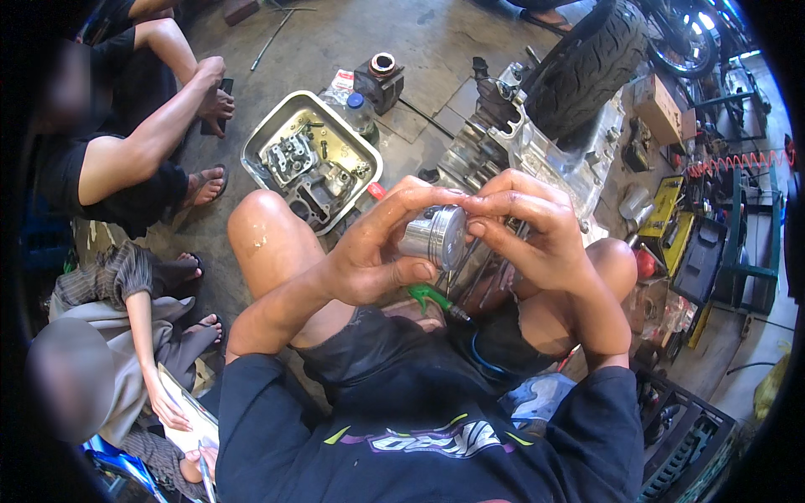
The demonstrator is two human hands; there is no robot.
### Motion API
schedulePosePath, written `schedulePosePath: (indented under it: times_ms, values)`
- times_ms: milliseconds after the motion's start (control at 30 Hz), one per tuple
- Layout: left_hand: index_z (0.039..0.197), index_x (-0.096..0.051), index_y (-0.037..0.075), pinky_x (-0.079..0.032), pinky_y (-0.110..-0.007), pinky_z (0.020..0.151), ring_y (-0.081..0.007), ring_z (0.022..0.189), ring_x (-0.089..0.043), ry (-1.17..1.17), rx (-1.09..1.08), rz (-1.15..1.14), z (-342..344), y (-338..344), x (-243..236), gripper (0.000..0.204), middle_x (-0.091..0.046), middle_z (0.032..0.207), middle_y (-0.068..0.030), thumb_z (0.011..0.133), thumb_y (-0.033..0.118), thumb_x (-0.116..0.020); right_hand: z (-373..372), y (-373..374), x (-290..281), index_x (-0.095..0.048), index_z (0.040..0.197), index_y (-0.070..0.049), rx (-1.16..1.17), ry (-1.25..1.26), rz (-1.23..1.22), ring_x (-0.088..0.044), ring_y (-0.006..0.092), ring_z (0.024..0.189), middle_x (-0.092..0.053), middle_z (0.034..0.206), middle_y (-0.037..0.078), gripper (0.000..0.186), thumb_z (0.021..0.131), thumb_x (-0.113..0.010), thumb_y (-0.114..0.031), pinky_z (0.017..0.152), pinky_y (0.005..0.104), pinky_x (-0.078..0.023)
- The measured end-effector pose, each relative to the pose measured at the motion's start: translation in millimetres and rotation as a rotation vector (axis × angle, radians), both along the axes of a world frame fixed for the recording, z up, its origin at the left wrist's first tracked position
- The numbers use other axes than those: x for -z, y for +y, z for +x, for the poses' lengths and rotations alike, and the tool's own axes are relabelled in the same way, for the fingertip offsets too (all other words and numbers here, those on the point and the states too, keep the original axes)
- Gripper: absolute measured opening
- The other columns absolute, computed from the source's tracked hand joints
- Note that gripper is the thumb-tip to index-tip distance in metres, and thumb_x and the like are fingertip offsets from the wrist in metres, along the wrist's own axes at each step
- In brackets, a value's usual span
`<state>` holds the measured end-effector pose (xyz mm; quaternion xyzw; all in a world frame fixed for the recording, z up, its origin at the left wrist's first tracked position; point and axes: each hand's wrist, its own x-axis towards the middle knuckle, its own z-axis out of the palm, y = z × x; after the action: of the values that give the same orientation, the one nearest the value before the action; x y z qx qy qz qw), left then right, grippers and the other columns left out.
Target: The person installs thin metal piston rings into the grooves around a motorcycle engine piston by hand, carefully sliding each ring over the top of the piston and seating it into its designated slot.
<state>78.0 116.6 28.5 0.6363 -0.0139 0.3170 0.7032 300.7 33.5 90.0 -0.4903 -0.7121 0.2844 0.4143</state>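
A shiny metal piston (425,240) is held up in front of me, tilted with its crown end toward the right. My left hand (366,250) wraps round its skirt, thumb below and fingers over the top. Ring grooves show near the crown end. My right hand (537,220) is closed, with thumb and index fingertip pinching at the crown-side edge. Whether a thin ring lies between those fingertips is too small to tell. Below the piston, a green air blow gun (432,298) lies between my legs.
Ahead left stands a metal basin (253,151) of engine parts, beside a blue-capped bottle (359,113) and a cylinder block (379,84). An engine case (545,155) and tyre (595,67) stand ahead right. A yellow toolbox (667,222) is at right; two people sit at left.
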Motion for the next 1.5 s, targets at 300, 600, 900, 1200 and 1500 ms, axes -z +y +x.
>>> schedulePosePath:
  times_ms: [300,600,900,1200,1500]
  values:
    - [0.146,-0.041,-0.002,-0.044,-0.036,0.108,-0.0234,0.131,-0.052,0.093,-0.129,-0.386,7.1,-10.5,-10.1,0.061,-0.047,0.130,-0.0117,0.094,0.011,-0.071,-11.3,-3.3,-8.8,-0.073,0.107,-0.004,0.181,-0.138,0.098,-0.069,0.0228,0.083,-0.068,0.093,0.011,0.028,0.080,-0.080,-0.004,0.070,0.0329,-0.055]
    - [0.144,-0.042,-0.001,-0.048,-0.039,0.110,-0.0279,0.133,-0.051,0.057,-0.280,-0.216,11.4,-11.0,-4.8,0.064,-0.046,0.129,-0.0125,0.089,0.003,-0.072,-13.1,0.6,-3.0,-0.068,0.094,-0.002,0.100,-0.103,0.009,-0.067,0.0229,0.079,-0.068,0.090,0.010,0.024,0.076,-0.084,-0.005,0.067,0.0323,-0.054]
    - [0.143,-0.043,-0.002,-0.045,-0.039,0.113,-0.0290,0.138,-0.046,0.040,-0.325,-0.129,8.8,-7.9,-4.1,0.062,-0.042,0.142,-0.0156,0.086,-0.004,-0.069,-17.7,8.1,-2.4,-0.064,0.088,-0.002,0.079,-0.118,0.004,-0.063,0.0201,0.074,-0.064,0.086,0.008,0.019,0.080,-0.081,-0.006,0.064,0.0314,-0.050]
    - [0.144,-0.041,-0.006,-0.046,-0.041,0.111,-0.0296,0.134,-0.052,0.112,-0.385,-0.103,4.9,-11.8,-6.6,0.069,-0.049,0.145,-0.0224,0.083,-0.005,-0.074,-13.4,10.1,-5.1,-0.064,0.088,-0.002,0.058,-0.069,-0.039,-0.063,0.0214,0.076,-0.063,0.085,0.008,0.021,0.080,-0.082,-0.008,0.065,0.0327,-0.050]
    - [0.140,-0.050,-0.006,-0.053,-0.036,0.104,-0.0226,0.127,-0.056,0.060,-0.462,-0.102,9.1,-16.4,-4.9,0.064,-0.054,0.141,-0.0175,0.081,-0.006,-0.075,-16.6,8.7,-5.9,-0.061,0.089,0.000,0.017,-0.072,0.020,-0.064,0.0262,0.076,-0.061,0.084,0.012,0.020,0.079,-0.079,0.000,0.066,0.0339,-0.052]
